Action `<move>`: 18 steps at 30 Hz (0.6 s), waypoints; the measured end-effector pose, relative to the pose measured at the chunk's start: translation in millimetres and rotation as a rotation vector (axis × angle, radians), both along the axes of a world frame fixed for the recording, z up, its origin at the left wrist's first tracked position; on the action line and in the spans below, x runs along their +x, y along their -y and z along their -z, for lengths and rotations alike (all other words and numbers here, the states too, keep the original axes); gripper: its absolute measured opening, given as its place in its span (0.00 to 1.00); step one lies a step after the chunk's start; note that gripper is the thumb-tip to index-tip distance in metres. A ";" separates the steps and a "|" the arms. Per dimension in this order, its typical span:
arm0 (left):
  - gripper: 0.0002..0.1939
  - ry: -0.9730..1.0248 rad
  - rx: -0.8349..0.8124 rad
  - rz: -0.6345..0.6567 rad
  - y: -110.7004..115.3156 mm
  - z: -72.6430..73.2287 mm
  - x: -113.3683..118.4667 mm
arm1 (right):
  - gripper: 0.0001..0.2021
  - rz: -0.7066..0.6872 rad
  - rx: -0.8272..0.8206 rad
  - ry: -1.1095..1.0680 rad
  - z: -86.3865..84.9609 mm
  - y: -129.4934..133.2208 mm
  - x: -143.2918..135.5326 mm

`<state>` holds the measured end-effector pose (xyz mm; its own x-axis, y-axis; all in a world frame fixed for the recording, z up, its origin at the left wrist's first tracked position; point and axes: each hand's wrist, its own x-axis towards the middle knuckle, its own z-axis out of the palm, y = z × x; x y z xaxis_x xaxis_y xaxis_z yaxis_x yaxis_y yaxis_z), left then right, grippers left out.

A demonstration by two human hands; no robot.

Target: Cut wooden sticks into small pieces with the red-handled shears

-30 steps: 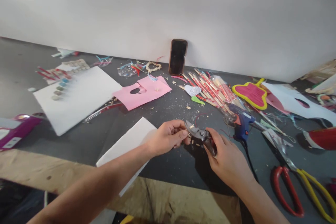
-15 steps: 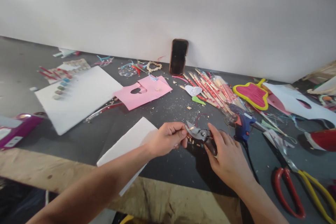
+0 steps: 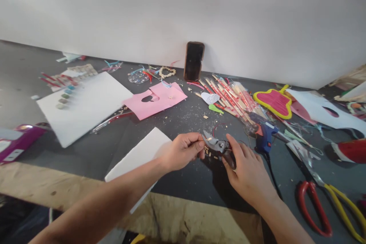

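My right hand (image 3: pixel 248 169) is wrapped round the dark handles of a pair of pruning shears (image 3: pixel 220 145), whose blades point left. Between those blades sits the end of a thin wooden stick (image 3: pixel 209 139). My left hand (image 3: pixel 184 150) pinches that stick just left of the blades; most of it is hidden by the fingers. Short cut wooden pieces (image 3: pixel 211 154) lie on the dark table beneath the shears. A white sheet (image 3: pixel 145 152) lies under my left forearm.
Behind my hands are pink paper (image 3: pixel 160 99), wrapped chopsticks (image 3: pixel 225 95) and a propped phone (image 3: pixel 193 61). To the right lie a blue glue gun (image 3: pixel 266 137), large scissors (image 3: pixel 317 206) and a yellow-edged pink shape (image 3: pixel 274 103). A white board (image 3: pixel 94 110) lies left.
Hardly anything differs. Both hands keep their places, with the stick between the shear blades; the whole view has shifted very slightly.
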<state>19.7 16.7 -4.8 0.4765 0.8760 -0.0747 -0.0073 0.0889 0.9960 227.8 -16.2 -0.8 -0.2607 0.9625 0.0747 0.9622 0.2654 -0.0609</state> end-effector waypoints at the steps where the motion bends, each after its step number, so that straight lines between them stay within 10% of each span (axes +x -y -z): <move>1: 0.17 -0.018 0.015 -0.003 0.2 -0.7 -0.1 | 0.26 0.006 -0.001 0.005 -0.1 0.1 -0.2; 18: 0.16 -0.189 0.184 -0.070 0.0 -7.5 -0.2 | 0.27 0.026 -0.007 0.048 -1.0 3.2 -6.5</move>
<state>19.4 16.7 2.7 0.4068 0.9135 0.0069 0.1808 -0.0879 0.9796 221.2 -19.4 0.1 -0.2388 0.9695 0.0561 0.9706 0.2400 -0.0167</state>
